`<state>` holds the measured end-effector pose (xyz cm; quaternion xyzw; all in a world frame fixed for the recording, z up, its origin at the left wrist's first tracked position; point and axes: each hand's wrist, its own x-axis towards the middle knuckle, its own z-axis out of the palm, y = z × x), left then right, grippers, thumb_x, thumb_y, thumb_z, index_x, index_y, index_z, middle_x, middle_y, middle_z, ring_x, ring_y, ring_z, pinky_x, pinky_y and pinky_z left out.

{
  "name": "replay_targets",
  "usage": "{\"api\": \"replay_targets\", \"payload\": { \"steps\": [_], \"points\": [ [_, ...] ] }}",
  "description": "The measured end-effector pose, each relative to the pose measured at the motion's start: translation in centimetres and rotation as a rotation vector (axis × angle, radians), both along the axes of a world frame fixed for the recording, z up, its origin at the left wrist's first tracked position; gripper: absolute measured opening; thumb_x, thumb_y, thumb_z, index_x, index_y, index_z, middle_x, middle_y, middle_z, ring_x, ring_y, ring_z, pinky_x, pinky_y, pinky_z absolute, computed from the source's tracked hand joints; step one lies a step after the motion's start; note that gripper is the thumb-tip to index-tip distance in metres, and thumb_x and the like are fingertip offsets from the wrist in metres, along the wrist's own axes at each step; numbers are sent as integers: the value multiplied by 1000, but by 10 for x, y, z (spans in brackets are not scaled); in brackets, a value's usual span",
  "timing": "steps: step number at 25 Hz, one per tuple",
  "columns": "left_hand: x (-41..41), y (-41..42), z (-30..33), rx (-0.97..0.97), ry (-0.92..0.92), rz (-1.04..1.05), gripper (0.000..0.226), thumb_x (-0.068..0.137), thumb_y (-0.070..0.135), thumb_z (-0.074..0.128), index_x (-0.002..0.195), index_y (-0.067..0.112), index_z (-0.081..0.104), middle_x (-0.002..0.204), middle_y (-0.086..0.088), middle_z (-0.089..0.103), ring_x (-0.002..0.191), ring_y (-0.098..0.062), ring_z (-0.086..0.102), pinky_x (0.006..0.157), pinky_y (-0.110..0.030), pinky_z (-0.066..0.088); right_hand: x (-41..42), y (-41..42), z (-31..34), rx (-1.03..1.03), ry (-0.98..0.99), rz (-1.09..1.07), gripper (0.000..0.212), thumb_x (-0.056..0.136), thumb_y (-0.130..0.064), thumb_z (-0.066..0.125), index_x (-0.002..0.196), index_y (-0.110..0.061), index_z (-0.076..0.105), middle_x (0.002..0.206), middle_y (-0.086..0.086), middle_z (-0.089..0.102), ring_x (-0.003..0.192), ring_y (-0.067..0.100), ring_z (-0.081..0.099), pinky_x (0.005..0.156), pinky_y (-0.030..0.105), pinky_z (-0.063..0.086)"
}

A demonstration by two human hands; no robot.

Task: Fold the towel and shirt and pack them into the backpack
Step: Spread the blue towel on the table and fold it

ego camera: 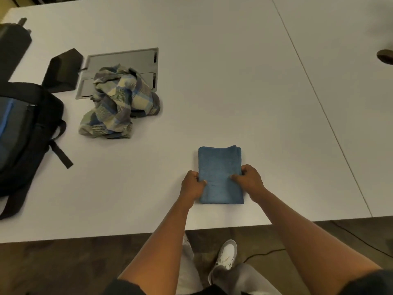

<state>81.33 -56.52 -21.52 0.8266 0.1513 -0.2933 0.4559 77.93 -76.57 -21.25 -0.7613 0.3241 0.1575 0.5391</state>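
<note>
Near the counter's [212, 81] front edge, the left hand [192, 185] and right hand [248, 177] each grip a side of the folded towel [220, 167], likely to lift it whole; shirt [119, 105] lies crumpled beside the backpack [23, 135].

1. Looks like an office or meeting rm.
2. Big white table [212, 60] w/ a seam, conference-style.
3. Grey flip-lid cable panel [127, 58] set flush in the tabletop.
4. Brownish floor [63, 269]; black cable [263, 252] lying on it.

Blue terry-cloth towel [220, 167], woven plaid cloth shirt [119, 103], matt black fabric backpack [23, 133], smooth matt white table [234, 81]
</note>
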Motion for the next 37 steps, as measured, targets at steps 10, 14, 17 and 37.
{"api": "replay_targets", "payload": {
  "steps": [10, 14, 17, 37],
  "points": [
    [22, 104, -3, 21, -19, 106, 17, 90, 16, 66, 100, 18, 52, 106, -5, 63, 100, -25, 62, 93, -46, 53, 32, 94, -1, 137, 33, 126, 41, 67, -18, 69, 96, 7, 58, 91, 15, 66, 88, 31, 67, 75, 42, 55],
    [32, 165, -2, 37, -22, 131, 17, 91, 17, 67, 100, 18, 52, 107, -5, 63, 100, -24, 62, 92, -45, 54, 44, 150, -5, 166, 31, 110, 42, 74, -15, 77, 110, -7, 55, 106, 13, 65, 99, 29, 65, 80, 40, 57],
    [39, 214, -1, 62, -26, 150, 18, 91, 18, 66, 103, 16, 52, 108, -6, 63, 101, -25, 62, 92, -45, 53, 54, 198, -5, 183, 35, 111, 45, 81, -9, 75, 119, -10, 51, 112, 10, 63, 102, 26, 63, 79, 32, 53],
    [90, 503, 11, 336, -73, 279, 14, 92, 16, 62, 102, 13, 53, 94, -2, 57, 86, -21, 55, 75, -34, 45, 134, 484, 0, 111, -17, 458, 51, 84, -13, 75, 129, -13, 51, 86, -5, 60, 90, 18, 60, 75, 25, 45]
  ]
}}
